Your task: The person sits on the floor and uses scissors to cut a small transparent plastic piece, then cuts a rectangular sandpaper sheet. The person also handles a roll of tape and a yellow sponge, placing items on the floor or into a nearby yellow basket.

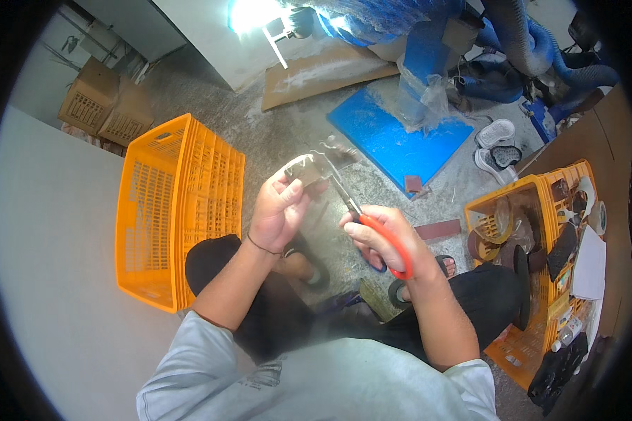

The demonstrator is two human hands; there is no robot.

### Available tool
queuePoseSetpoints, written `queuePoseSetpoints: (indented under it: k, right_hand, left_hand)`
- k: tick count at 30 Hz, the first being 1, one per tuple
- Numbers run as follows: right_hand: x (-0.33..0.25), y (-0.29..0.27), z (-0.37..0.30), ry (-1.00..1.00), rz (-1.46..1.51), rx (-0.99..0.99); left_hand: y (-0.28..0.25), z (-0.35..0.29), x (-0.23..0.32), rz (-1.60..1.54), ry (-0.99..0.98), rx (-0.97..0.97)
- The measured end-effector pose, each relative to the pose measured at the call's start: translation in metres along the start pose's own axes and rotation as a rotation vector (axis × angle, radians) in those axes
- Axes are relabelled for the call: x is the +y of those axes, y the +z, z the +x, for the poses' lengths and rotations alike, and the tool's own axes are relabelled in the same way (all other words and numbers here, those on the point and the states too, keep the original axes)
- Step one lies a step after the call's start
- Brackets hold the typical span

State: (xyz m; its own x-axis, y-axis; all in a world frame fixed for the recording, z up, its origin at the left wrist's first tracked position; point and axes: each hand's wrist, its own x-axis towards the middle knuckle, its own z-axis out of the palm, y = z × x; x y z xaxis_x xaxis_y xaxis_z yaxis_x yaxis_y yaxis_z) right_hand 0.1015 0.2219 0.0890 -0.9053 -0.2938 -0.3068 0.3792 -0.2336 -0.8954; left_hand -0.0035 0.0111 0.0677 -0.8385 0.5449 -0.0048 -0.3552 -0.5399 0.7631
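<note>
My left hand [279, 214] pinches a pale beige, flat piece with a rounded edge [303, 168] between thumb and fingers; its exact kind I cannot make out. Wrapped in my right hand [390, 235] are scissors [352, 203] with orange-red handles. Their blades point up and to the left, close beside the piece's right edge. Whether the blades touch it is unclear. A thin curled strip and a small dark blur show just above the blade tips.
Stacked orange crates [214, 189] stand at my left. At my right another orange crate [541, 186] holds tape rolls and scraps. A blue board [383, 137] lies ahead on the floor, with a small reddish-brown square [413, 184] on its corner. White shoes [495, 133] sit beyond it.
</note>
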Motion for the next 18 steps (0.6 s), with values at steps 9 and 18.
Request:
queuePoseSetpoints:
  k: [9, 18]
  right_hand:
    - [0.027, 0.030, 0.011, -0.511, -1.059, 0.671]
    - [0.022, 0.027, 0.009, -0.367, -0.901, 0.467]
  left_hand:
    - [-0.012, 0.003, -0.015, -0.121, 0.035, 0.163]
    - [-0.014, -0.005, -0.007, -0.046, 0.011, 0.046]
